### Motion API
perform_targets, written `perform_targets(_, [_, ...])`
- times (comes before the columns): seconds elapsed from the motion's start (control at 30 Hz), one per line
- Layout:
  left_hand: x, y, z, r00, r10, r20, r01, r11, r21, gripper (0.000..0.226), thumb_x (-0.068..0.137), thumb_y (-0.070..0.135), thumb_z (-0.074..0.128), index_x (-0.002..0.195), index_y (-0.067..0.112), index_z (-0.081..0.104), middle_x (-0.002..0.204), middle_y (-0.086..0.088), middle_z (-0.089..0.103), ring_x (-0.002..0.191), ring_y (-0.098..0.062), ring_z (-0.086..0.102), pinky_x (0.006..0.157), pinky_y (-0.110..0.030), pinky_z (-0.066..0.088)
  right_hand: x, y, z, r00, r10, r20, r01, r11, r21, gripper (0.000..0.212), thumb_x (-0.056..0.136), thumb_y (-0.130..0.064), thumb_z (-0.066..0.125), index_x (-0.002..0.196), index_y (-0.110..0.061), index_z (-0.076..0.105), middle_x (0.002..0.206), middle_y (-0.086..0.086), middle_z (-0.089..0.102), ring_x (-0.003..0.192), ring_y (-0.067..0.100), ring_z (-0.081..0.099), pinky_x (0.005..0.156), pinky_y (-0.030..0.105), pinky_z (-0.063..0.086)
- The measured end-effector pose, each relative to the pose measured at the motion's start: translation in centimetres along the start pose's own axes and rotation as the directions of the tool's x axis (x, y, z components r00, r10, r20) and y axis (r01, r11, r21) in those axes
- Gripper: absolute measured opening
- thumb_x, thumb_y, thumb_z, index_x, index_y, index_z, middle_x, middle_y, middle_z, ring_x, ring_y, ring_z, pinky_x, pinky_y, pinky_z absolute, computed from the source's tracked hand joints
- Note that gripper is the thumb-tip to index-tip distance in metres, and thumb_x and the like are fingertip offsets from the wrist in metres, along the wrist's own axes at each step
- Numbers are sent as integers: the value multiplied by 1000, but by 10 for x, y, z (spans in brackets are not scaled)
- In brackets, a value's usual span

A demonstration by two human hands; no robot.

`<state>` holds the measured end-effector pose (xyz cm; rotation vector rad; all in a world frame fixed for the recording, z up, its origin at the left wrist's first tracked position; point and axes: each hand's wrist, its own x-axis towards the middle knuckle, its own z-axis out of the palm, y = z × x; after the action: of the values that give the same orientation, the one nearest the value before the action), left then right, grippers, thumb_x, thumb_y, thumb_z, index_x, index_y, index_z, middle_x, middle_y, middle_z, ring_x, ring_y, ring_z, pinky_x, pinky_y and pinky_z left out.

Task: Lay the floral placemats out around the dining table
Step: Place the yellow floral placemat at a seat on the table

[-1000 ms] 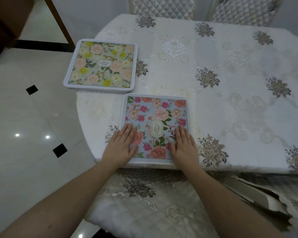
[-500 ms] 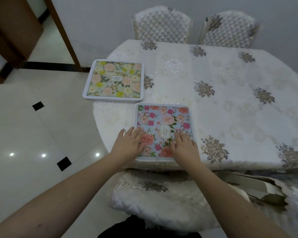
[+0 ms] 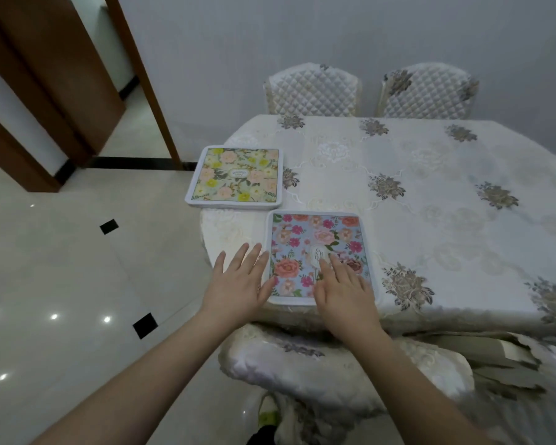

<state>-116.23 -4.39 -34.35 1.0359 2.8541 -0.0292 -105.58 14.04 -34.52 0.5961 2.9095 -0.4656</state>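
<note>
A blue placemat (image 3: 315, 239) with pink and orange flowers lies flat at the near edge of the dining table (image 3: 430, 194). A second placemat (image 3: 236, 176), green with yellow and peach flowers, rests at the table's left end and overhangs the edge a little. My left hand (image 3: 238, 284) hovers with spread fingers just left of the blue placemat, off its surface. My right hand (image 3: 342, 292) lies over the blue placemat's near right part, fingers spread, holding nothing.
A cushioned chair (image 3: 318, 364) stands pushed in right below my hands. Two quilted chairs (image 3: 312, 89) stand at the table's far side by the wall. Torn cardboard (image 3: 495, 358) lies at the lower right. Tiled floor (image 3: 61, 268) spreads to the left, with a wooden door frame (image 3: 142, 75) beyond.
Both hands have lifted off the blue placemat; the left one slid left past its edge. My view has pulled back and risen, showing more wall and chairs.
</note>
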Motion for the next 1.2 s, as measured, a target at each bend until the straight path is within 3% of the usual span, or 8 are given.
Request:
perform_targets(0.17, [-27,-5,-6,999,-46,-23,47,998,35,71,93,53,7,152,24,35,161,1,27,150,-19,20,116,-56,16,-25,-23,3,999,-35,-20,35,999,-8,55,102,-39,18,156,-26,14,164,-4,8,150,18,9,120,42,7])
perform_targets(0.3, [-46,-20,-16,996,-65,-53,67,997,44,76,89,53,1,152,23,32,162,0,24,150,-20,18,116,-55,15,-32,-50,4,995,-89,-43,87,995,-45,58,99,-40,13,155,-26,14,164,-3,12,149,19,14,119,42,11])
perform_targets(0.43, [-63,-47,-29,994,-108,-21,109,993,36,87,78,53,-16,156,27,13,166,4,4,152,-15,-1,119,-53,5,-32,-83,-5,993,-111,-40,111,994,-6,54,103,-38,20,155,-25,14,164,-3,10,150,16,9,120,40,7])
perform_targets(0.63, [-90,-117,-33,989,-137,-48,137,991,7,86,79,53,-14,157,26,12,166,3,6,152,-15,2,118,-51,3,-16,-145,-6,991,-128,-37,128,992,-1,55,103,-37,22,156,-24,12,164,-1,7,150,18,10,121,42,9])
perform_targets(0.83, [-108,-196,-35,988,-99,-122,101,995,9,73,92,52,8,149,19,39,158,-1,34,148,-18,26,115,-53,21,-8,-241,11,991,-128,-38,128,992,5,56,103,-38,22,156,-26,9,165,-4,3,150,17,5,121,42,8])
perform_targets(1.0, [-116,-246,-38,993,-42,-113,44,999,20,76,91,53,-2,155,20,23,164,0,17,151,-16,8,119,-50,8,-1,-294,26,986,-143,-87,142,990,-12,54,103,-37,24,155,-25,13,164,-1,7,150,19,8,121,40,8])
perform_targets(1.07, [-112,-261,-43,993,-38,-108,40,999,15,66,98,52,6,157,21,14,166,2,7,152,-14,-1,120,-47,2,2,-307,29,985,-141,-101,139,990,-24,54,103,-37,25,155,-25,14,164,-1,8,150,19,9,120,39,8])
perform_targets(1.2, [-100,-281,-48,992,-15,-125,14,1000,-9,67,98,52,5,157,21,14,166,1,6,152,-15,-2,121,-43,3,13,-321,30,985,-141,-103,137,989,-52,54,103,-36,26,155,-25,16,164,0,9,150,20,9,121,40,9])
